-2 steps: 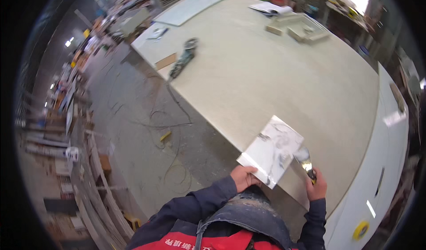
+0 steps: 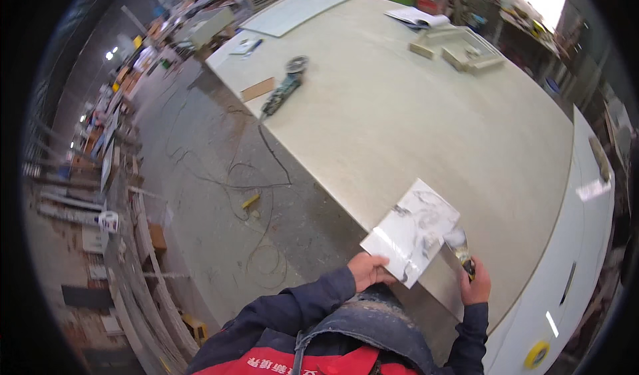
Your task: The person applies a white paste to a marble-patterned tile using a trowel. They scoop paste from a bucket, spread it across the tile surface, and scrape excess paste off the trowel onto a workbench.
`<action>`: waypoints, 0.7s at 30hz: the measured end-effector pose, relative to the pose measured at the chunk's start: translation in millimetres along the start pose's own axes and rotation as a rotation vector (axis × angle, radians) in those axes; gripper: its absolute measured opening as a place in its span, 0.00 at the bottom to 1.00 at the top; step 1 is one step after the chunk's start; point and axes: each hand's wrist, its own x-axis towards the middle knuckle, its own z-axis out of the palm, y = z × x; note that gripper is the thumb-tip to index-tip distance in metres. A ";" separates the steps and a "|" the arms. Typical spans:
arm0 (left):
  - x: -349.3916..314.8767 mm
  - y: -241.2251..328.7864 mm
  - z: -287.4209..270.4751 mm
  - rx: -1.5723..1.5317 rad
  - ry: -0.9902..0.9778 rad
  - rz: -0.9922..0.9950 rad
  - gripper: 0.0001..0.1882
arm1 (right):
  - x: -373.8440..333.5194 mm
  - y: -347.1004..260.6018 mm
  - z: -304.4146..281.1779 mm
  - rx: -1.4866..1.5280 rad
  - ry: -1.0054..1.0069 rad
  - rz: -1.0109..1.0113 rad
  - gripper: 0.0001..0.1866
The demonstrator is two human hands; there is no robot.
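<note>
A white tile with grey marble veining extends past the near edge of the large pale slab. My left hand is closed on its near left corner, thumb on top and fingers mostly hidden beneath. In my right hand is a putty knife with a dark and yellow handle. Its wide metal blade lies by the tile's right edge; whether it touches the tile I cannot tell.
On the slab lie an angle grinder with its cord trailing to the floor, a brown strip, a glass-like panel, open papers and a pale frame. Yellow tape sits on the white sheet at right.
The whole view has shifted slightly, so the slab's contents appear a little to the right. Both hands keep their hold on the tile and the putty knife.
</note>
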 end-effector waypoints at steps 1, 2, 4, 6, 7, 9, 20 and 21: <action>-6.8 -3.2 -9.2 0.101 0.021 -0.073 0.23 | 2.2 4.2 6.4 -0.087 0.043 -0.075 0.22; -18.5 1.2 -17.3 0.211 0.039 -0.156 0.22 | 1.7 7.0 12.1 -0.172 0.098 -0.139 0.22; -41.8 21.0 -16.7 0.550 0.089 -0.248 0.23 | 16.4 -8.1 16.2 -0.170 0.167 -0.148 0.21; -59.7 29.8 -32.8 0.556 0.111 -0.198 0.23 | 28.8 -44.2 14.2 -0.010 0.164 -0.047 0.20; -65.3 36.2 -45.1 0.526 0.097 -0.154 0.23 | 36.5 -69.0 19.7 0.112 0.129 -0.013 0.19; -75.4 55.0 -73.8 0.481 0.062 -0.065 0.23 | 55.6 -134.5 38.1 0.353 0.065 0.062 0.17; -231.2 224.4 -306.1 0.446 0.283 0.355 0.23 | 81.4 -464.3 216.2 0.406 -0.331 -0.314 0.13; -253.0 242.3 -323.9 0.400 0.313 0.403 0.22 | 85.0 -492.8 225.1 0.377 -0.363 -0.363 0.13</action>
